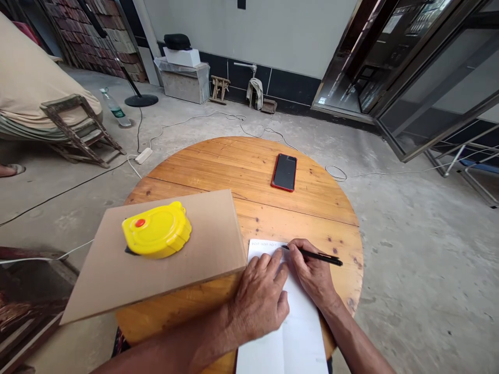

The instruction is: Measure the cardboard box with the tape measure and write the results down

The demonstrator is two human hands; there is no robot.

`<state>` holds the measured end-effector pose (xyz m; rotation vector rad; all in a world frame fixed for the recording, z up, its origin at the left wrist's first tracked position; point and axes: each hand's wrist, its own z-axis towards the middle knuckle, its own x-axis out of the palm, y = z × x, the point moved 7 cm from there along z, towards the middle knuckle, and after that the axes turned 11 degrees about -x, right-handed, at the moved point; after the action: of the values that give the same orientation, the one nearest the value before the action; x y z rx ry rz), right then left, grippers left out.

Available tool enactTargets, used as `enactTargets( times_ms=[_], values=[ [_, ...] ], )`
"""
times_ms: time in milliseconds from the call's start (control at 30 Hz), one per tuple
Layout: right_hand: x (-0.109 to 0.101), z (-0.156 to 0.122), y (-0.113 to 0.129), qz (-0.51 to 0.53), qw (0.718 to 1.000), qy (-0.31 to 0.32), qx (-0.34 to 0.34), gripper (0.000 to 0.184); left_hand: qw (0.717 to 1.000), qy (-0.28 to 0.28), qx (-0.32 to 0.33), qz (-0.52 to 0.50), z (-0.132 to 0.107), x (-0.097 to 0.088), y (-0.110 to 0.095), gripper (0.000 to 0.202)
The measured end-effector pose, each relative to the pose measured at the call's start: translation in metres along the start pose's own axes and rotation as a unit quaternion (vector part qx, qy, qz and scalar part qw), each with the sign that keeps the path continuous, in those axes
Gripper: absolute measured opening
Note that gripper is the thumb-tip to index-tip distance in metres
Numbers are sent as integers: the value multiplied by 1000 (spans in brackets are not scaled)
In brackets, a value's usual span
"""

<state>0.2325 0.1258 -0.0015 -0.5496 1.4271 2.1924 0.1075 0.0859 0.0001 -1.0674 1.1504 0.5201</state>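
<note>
A white sheet of paper (300,327) lies on the round wooden table (323,208), with small faint writing along its top edge. My right hand (312,270) grips a black pen (322,256), its tip touching the paper near that line of writing. Flat across the sheet's upper left part rests my left hand (263,296), fingers stretched toward the top edge and holding nothing. Left of it is a brown cardboard panel (212,228), carrying a yellow tape measure (159,228) with a red button.
A phone (284,171) in a red case lies toward the table's far side. On the concrete floor are a wooden chair (78,127), a plastic bottle (116,108), a stand's round base (141,100), and loose cables. Someone's foot (11,170) shows at the left edge.
</note>
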Motion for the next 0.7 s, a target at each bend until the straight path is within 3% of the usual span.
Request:
enactTargets(
  times_ms=[700],
  values=[
    [-5, -2, -6, 31, 998, -35, 34, 20, 1000, 12, -5, -7, 2, -1, -2, 44]
  ],
)
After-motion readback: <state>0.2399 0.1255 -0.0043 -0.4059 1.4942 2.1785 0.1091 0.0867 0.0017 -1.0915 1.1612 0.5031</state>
